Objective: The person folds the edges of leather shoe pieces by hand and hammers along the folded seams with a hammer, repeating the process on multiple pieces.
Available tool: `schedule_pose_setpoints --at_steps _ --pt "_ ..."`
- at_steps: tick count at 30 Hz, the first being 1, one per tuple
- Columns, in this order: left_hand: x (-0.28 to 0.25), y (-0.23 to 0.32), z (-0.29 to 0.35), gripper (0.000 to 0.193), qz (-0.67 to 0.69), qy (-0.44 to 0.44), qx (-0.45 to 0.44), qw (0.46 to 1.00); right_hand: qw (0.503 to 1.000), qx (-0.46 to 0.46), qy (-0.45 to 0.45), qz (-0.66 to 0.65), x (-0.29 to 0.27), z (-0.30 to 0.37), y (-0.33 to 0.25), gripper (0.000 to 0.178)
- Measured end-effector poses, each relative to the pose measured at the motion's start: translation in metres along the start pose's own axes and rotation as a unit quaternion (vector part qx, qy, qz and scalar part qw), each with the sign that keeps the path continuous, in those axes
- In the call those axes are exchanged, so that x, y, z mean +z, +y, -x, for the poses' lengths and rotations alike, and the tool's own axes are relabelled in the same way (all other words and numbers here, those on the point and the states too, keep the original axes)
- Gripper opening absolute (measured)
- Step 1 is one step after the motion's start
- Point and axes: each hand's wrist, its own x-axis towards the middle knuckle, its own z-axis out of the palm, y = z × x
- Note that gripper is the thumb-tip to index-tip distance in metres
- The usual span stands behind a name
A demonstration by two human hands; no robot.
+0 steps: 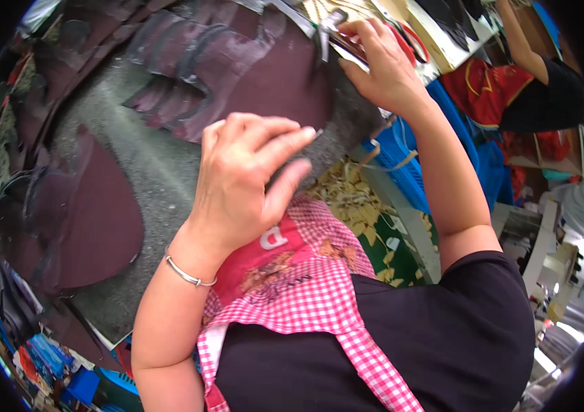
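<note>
My left hand hovers over the near edge of the dark work surface, fingers loosely curled and the thumb apart from the index finger. A tiny pale spot shows at its index fingertip; I cannot make out what it is. At the far right corner, my right hand curves round the dark brown handle of a metal-headed tool. Beyond my left hand lie overlapping dark maroon sheet pieces with scalloped, greyish edges. More rounded maroon pieces rest on the left of the grey surface.
Red-handled scissors lie just beyond my right hand. A blue plastic basket stands under my right forearm. Yellowish scraps cover the floor between the table and basket. Another person's arm is at the upper right.
</note>
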Motion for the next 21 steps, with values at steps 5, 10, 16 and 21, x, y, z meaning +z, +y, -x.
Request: schedule_pose_setpoints --at_steps 5,10,16,21 --pt "-0.025 -0.052 -0.037 0.026 -0.093 0.199 -0.082 0.972 0.978 0.159 -0.131 0.040 0.006 -0.025 -0.002 0.039" --pt "-0.020 -0.088 -0.076 0.035 -0.224 0.136 -0.171 0.950 0.997 0.074 0.021 -0.009 -0.002 -0.046 0.000 0.034" --pt "-0.029 -0.073 -0.079 0.015 -0.133 0.159 -0.083 0.975 0.962 0.081 -0.131 -0.225 -0.003 -0.113 -0.068 0.047" --pt "-0.067 0.011 -0.023 0.016 0.088 0.141 0.042 0.985 0.972 0.060 -0.213 -0.079 0.020 -0.132 -0.055 0.061"
